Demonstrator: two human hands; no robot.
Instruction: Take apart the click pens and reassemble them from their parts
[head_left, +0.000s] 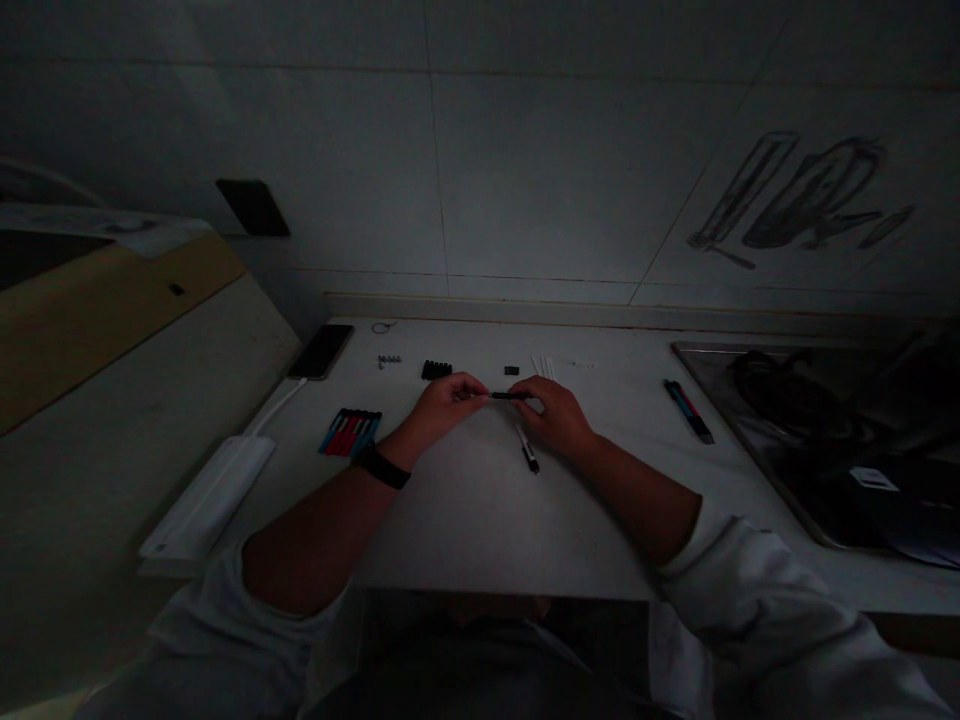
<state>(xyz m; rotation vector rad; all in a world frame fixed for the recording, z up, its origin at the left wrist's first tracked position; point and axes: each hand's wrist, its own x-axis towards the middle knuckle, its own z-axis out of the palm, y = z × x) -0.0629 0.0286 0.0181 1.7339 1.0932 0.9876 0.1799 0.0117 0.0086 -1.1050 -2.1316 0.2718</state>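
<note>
My left hand (442, 402) and my right hand (553, 412) meet over the middle of a white countertop (465, 510). Between their pinched fingertips they hold a thin dark pen part (508, 396) lying level. My left wrist wears a dark band (382, 466). Just below my right hand a white pen with a dark tip (527, 449) lies on the counter. The light is very dim, so fine detail is hard to make out.
A row of red, blue and black pens (350, 432) lies at the left, two more pens (688, 410) at the right. Small dark parts (436, 370), thin white refills (543, 366), a phone (322, 350) and a white power bank (210, 497) surround them. A sink (825, 440) sits right.
</note>
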